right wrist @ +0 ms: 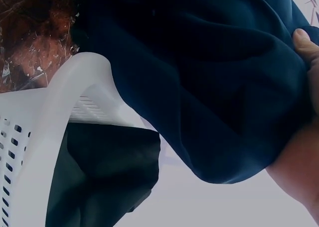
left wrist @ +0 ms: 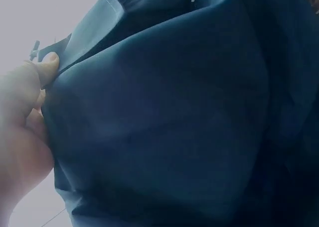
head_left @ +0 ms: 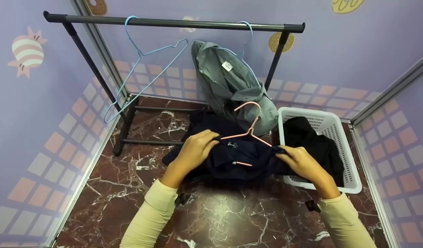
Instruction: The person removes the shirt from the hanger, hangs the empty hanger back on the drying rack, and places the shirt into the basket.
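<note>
Item: your long pale yellow fabric sleeves, reaching forward from the near edge.

Item: your left hand, thumb and fingers pinching a fold of dark cloth at one end of the hanger.

Item: your right hand, thumb and fingers pinching the same cloth at the opposite end.

Item: one dark navy fabric garment, stretched between your two hands above the floor; its bulk hangs in loose folds, and in the right wrist view part of it overlaps the basket's rim.

Item: one coral-pink hanger, set between your hands, its hook clear above the garment, its shoulders running under the cloth at both pinched points.

Item: one white perforated plastic basket, rectangular, just beside your right hand, holding a crumpled black cloth garment.

Item: red-brown marbled floor, white-veined, beneath it all.

Item: one grey-green cloth shirt with a white label, draped on a light blue hanger beyond your work.

Item: a second blue hanger, hooked left along the black metal rack.

Item: lilac wall, printed with sweets and squares, farthest from you.
</note>
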`<action>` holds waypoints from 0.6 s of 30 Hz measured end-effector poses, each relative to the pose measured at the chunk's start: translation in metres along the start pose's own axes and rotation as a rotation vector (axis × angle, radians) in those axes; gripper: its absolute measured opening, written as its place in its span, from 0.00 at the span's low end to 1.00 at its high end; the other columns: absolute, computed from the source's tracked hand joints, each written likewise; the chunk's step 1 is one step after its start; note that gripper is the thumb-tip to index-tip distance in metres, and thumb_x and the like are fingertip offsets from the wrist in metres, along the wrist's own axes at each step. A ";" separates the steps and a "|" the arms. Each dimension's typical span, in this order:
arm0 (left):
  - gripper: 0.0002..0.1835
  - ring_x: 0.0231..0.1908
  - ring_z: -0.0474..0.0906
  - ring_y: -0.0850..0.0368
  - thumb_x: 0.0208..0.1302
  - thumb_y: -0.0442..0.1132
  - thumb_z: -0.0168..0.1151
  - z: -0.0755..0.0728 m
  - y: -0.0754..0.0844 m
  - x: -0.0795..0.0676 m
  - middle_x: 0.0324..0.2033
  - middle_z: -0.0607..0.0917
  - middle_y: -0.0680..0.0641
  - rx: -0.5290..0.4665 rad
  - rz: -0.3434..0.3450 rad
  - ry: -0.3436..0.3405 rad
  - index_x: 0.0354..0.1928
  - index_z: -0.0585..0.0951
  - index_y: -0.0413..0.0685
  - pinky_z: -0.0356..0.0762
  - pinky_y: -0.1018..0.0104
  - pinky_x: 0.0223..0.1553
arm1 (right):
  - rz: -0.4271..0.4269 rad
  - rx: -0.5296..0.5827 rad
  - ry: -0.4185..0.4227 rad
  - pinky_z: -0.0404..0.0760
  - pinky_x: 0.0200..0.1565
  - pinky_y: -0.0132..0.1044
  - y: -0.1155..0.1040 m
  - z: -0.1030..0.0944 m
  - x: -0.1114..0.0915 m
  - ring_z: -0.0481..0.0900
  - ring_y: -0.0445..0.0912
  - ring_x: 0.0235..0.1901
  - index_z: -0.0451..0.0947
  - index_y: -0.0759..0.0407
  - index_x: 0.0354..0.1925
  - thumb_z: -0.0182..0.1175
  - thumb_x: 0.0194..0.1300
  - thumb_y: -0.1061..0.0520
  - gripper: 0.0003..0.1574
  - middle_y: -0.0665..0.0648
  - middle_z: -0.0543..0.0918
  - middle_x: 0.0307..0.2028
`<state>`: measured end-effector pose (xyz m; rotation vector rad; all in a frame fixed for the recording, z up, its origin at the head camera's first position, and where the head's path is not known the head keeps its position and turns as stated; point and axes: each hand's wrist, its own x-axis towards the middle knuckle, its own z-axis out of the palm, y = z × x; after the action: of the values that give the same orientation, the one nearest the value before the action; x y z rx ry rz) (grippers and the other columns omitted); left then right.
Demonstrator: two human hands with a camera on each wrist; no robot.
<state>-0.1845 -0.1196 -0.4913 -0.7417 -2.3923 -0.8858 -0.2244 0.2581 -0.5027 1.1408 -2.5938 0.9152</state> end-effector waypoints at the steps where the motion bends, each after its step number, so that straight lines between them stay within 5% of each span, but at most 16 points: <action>1: 0.11 0.39 0.86 0.51 0.73 0.38 0.63 0.001 0.001 0.002 0.38 0.87 0.45 -0.006 0.000 0.000 0.49 0.86 0.39 0.86 0.57 0.45 | -0.001 0.002 0.001 0.79 0.33 0.28 0.000 0.000 0.000 0.78 0.36 0.29 0.85 0.53 0.43 0.68 0.66 0.64 0.09 0.47 0.85 0.29; 18: 0.11 0.40 0.86 0.51 0.74 0.37 0.62 0.023 0.023 0.028 0.38 0.88 0.44 -0.115 0.053 -0.023 0.48 0.87 0.38 0.86 0.59 0.47 | -0.006 0.008 -0.015 0.79 0.29 0.35 -0.008 0.009 0.004 0.74 0.36 0.26 0.85 0.54 0.42 0.67 0.68 0.61 0.05 0.45 0.81 0.26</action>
<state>-0.1961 -0.0797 -0.4803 -0.8600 -2.3460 -1.0051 -0.2207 0.2464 -0.5043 1.1607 -2.5995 0.9198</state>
